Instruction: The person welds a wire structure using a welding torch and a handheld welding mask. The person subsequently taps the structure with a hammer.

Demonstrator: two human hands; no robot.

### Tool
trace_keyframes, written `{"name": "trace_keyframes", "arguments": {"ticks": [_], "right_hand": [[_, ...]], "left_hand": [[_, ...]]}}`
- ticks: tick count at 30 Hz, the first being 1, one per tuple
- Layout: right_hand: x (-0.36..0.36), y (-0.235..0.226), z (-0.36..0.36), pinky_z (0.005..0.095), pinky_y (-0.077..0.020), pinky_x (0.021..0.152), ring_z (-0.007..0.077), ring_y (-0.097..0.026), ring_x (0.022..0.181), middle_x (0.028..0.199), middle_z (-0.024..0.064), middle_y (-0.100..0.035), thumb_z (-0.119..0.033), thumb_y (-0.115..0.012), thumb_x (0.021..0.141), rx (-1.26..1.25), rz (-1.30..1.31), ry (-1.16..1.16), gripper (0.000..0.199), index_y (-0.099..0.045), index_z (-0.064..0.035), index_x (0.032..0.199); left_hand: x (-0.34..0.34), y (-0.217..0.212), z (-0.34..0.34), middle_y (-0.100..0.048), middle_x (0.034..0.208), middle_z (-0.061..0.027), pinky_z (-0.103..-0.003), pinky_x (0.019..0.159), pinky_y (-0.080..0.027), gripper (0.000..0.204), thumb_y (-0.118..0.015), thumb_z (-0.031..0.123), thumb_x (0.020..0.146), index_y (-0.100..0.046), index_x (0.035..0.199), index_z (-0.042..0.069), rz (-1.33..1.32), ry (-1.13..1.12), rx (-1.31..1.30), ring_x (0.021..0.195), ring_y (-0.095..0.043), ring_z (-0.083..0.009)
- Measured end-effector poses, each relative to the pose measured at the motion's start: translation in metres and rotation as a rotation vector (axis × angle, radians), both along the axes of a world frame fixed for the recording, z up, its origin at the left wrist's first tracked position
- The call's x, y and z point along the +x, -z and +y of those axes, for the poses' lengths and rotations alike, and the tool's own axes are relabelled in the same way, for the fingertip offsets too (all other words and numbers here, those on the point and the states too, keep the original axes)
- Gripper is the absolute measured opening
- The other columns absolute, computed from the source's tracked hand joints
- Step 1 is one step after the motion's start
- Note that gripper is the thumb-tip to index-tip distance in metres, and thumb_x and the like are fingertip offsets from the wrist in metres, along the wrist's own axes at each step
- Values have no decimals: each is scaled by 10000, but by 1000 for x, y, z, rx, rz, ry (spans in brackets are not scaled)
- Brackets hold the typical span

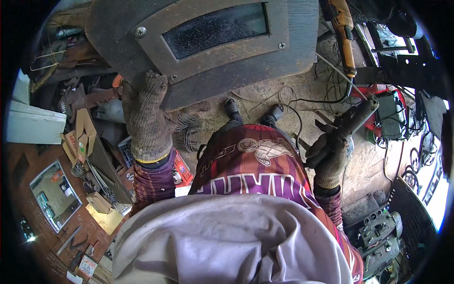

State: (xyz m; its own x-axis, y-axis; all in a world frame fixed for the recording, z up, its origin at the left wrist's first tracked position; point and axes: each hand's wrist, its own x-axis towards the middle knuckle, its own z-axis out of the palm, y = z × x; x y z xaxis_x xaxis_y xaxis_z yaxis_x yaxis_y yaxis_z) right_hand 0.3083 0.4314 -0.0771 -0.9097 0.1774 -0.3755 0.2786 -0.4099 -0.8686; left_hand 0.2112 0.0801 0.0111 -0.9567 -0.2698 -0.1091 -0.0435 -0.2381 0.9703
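A hand-held welding shield (213,64), a dark worn board with a framed dark glass window and screws, fills the upper middle. My left hand (149,123), in a dirty knitted glove, is closed on its lower left edge; part of the grip is hidden. At the right, my gloved right hand (329,163) is wrapped round an electrode holder (357,120). Out of the holder's jaws a thin welding rod (341,75) points up and left, toward the shield's right edge. The rod's tip lies close to that edge.
An orange power tool (344,35) lies beyond the rod, its cable trailing over the floor. Coiled wire (188,135) lies near my feet. Cardboard (84,135) and a mirror-like panel (56,195) are at left. A red-and-grey machine (391,113) and a metal engine part (379,236) stand right.
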Motion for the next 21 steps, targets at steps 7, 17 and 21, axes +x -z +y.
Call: {"name": "trace_keyframes", "arguments": {"ticks": [7, 17, 21], "right_hand": [[25, 29, -7, 342, -505, 746, 210, -625, 754, 801, 144, -631, -611, -467, 930, 915, 390, -8, 710, -480, 55, 1177], [32, 25, 2, 241, -461, 607, 167, -613, 727, 904, 117, -632, -544, -687, 834, 405, 199, 90, 785, -437, 40, 1295], [36, 33, 0, 247, -460, 657, 153, -606, 758, 897, 93, -632, -579, -686, 811, 328, 166, 60, 827, -437, 60, 1272]], "left_hand": [[-3, -4, -4, -525, 1263, -182, -432, 898, -535, 492, -713, 73, 822, -530, 1279, 95, 14, 11, 66, 1092, -588, -354], [-13, -10, -27, -495, 1308, -200, -424, 882, -561, 515, -689, 72, 852, -490, 1326, 70, 56, 123, 379, 1093, -590, -370], [-18, -7, -59, -479, 1321, -217, -467, 865, -583, 512, -656, 164, 894, -447, 1350, 64, 188, 152, 260, 1107, -583, -360]]}}
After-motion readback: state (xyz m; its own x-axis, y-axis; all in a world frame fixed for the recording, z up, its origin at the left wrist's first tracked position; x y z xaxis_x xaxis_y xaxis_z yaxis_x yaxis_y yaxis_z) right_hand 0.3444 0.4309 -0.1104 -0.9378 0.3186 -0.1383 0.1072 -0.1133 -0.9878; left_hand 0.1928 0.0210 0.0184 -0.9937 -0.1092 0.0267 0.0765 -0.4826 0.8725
